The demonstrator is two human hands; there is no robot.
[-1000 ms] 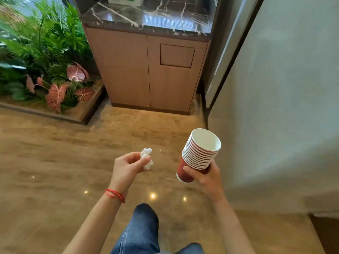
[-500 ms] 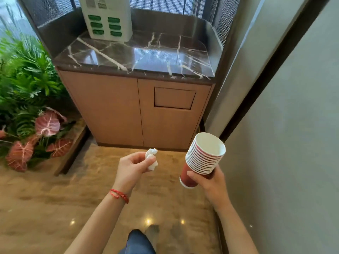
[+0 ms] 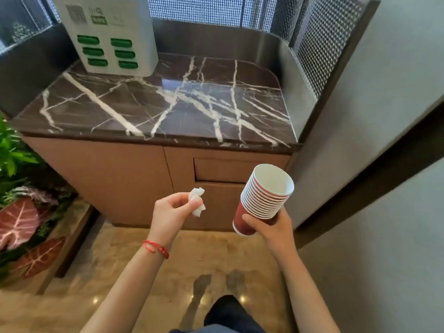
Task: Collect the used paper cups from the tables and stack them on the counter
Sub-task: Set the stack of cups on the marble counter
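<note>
Holding a nested stack of red paper cups (image 3: pixel 263 200) in my right hand (image 3: pixel 271 224), my grip is clamped around the bottom cup, the stack tilted with its white mouth facing up and right. My left hand (image 3: pixel 170 212), a red string bracelet (image 3: pixel 156 248) at its wrist, pinches a crumpled white tissue (image 3: pixel 197 201) between thumb and fingers. Both hands hover above the floor, near the front of a wooden cabinet (image 3: pixel 120 183). Beyond is its dark marble worktop (image 3: pixel 168 102), with a white and green box (image 3: pixel 108 32) at the far left. Leafy plants (image 3: pixel 16 188) stand left.
</note>
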